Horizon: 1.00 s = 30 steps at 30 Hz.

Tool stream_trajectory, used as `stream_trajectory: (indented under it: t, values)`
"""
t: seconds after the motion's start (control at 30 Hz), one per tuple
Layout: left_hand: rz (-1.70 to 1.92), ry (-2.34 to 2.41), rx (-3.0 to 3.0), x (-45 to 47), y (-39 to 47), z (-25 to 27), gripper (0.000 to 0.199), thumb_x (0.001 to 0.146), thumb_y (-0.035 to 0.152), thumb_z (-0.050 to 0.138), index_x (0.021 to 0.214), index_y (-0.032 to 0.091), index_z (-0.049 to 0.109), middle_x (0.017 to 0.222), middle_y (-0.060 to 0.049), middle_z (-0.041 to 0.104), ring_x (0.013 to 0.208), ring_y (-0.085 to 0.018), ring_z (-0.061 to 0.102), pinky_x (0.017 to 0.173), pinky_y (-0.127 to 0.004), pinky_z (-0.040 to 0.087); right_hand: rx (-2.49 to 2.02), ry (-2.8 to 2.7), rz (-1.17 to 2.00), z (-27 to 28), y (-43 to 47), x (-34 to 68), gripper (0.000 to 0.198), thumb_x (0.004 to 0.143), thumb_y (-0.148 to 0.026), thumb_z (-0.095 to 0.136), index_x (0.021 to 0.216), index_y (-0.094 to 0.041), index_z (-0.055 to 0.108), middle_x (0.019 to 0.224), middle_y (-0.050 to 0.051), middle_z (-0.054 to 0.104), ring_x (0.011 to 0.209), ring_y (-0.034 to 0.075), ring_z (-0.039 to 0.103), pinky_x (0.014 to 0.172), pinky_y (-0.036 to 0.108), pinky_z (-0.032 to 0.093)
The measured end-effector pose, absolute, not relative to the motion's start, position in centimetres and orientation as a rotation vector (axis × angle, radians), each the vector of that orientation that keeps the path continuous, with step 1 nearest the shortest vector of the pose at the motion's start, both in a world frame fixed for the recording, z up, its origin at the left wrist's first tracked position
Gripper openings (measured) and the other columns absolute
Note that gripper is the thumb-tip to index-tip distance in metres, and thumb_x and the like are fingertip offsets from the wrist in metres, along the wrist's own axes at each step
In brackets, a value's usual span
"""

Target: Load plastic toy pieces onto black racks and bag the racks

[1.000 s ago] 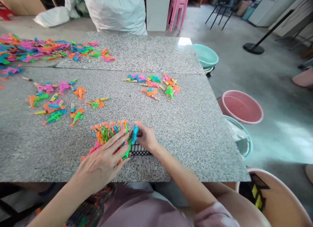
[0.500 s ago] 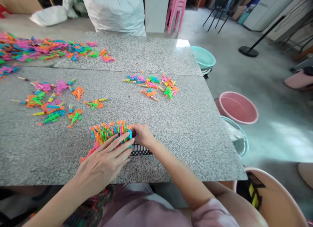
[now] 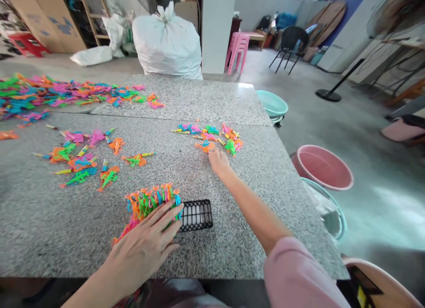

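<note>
My left hand point(image 3: 148, 237) lies with outstretched fingers along a packed row of colourful plastic toys point(image 3: 142, 204), which stand side by side in a black lattice basket point(image 3: 196, 216). The basket's right end shows its bare bars; the rest is hidden by the toys and the hand. Farther off, my right hand point(image 3: 219, 161) has its fingers closed at the near edge of an orange plastic toy point(image 3: 203, 145). Its fingertips are partly hidden. That toy is at the front of a small cluster of similar toys point(image 3: 229, 133), some with yellow stick-like ends.
More loose toys point(image 3: 79, 177) lie spread at the left of the granite table point(image 3: 159, 153). A long heap of toys point(image 3: 66, 93) runs along the far left. Beyond the right edge stand a pink basin point(image 3: 323, 166) and a turquoise basin point(image 3: 272, 103). A white sack point(image 3: 168, 42) stands behind.
My right hand has left the right end of the toy row and reached forward and right to the cluster. My left hand stays on the row. The view has tilted up.
</note>
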<state>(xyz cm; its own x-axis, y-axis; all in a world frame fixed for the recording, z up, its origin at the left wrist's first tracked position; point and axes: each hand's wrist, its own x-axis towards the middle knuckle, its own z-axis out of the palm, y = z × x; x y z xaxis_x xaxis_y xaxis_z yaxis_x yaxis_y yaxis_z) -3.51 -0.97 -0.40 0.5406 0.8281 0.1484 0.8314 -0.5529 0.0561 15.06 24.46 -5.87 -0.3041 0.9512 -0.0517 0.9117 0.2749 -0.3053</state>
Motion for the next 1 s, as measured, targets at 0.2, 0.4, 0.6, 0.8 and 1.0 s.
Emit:
stream_trajectory:
  t: [0.2, 0.4, 0.6, 0.8, 1.0]
  values:
    - [-0.178, -1.57, -2.78, -3.0, -0.9, 0.8, 0.025, 0.091, 0.023, 0.062, 0.115, 0.016, 0.062, 0.155, -0.019, 0.038, 0.142, -0.037, 0.042, 0.107, -0.052, 0.051, -1.568, -1.946, 1.271, -7.9, 15.0, 17.5, 0.014, 0.088, -0.017, 0.055, 0.102, -0.016, 0.058, 0.082, 0.005, 0.071, 0.069, 0.017, 0.071, 0.063, 0.026, 0.056]
    - [-0.111, -1.711, -2.844, -3.1, -1.0, 1.3, 0.024, 0.093, 0.028, 0.06, 0.114, 0.017, 0.059, 0.164, -0.016, 0.019, 0.139, -0.039, 0.047, 0.102, -0.052, 0.055, -1.343, -1.741, 1.432, -9.8, 4.2, 16.0, 0.005, 0.074, -0.016, 0.06, 0.076, -0.021, 0.059, 0.077, 0.001, 0.071, 0.068, 0.015, 0.068, 0.066, 0.024, 0.053]
    - [-0.106, -1.739, -2.838, -2.9, -0.9, 1.3, 0.03, 0.088, 0.027, 0.065, 0.116, 0.019, 0.056, 0.168, -0.013, 0.012, 0.144, -0.039, 0.039, 0.11, -0.054, 0.048, -1.403, -2.243, 1.139, -8.0, 3.8, 14.8, 0.009, 0.081, -0.022, 0.064, 0.088, -0.02, 0.068, 0.081, 0.003, 0.075, 0.072, 0.018, 0.069, 0.066, 0.024, 0.044]
    - [-0.091, -1.773, -2.817, -3.3, -1.0, 0.8, 0.031, 0.085, 0.03, 0.067, 0.111, 0.017, 0.054, 0.168, -0.016, 0.01, 0.148, -0.038, 0.031, 0.112, -0.053, 0.046, -1.441, -2.393, 1.055, -7.1, 4.1, 14.3, 0.013, 0.084, -0.027, 0.063, 0.093, -0.02, 0.071, 0.086, 0.006, 0.077, 0.078, 0.021, 0.071, 0.063, 0.025, 0.039]
    - [-0.152, -1.781, -2.827, -3.2, -1.0, 0.9, 0.032, 0.086, 0.031, 0.064, 0.113, 0.018, 0.054, 0.167, -0.016, 0.013, 0.145, -0.038, 0.037, 0.111, -0.052, 0.047, -1.478, -2.34, 1.124, -7.5, 4.8, 14.2, 0.01, 0.084, -0.025, 0.063, 0.089, -0.021, 0.071, 0.084, 0.004, 0.077, 0.075, 0.018, 0.07, 0.063, 0.023, 0.04]
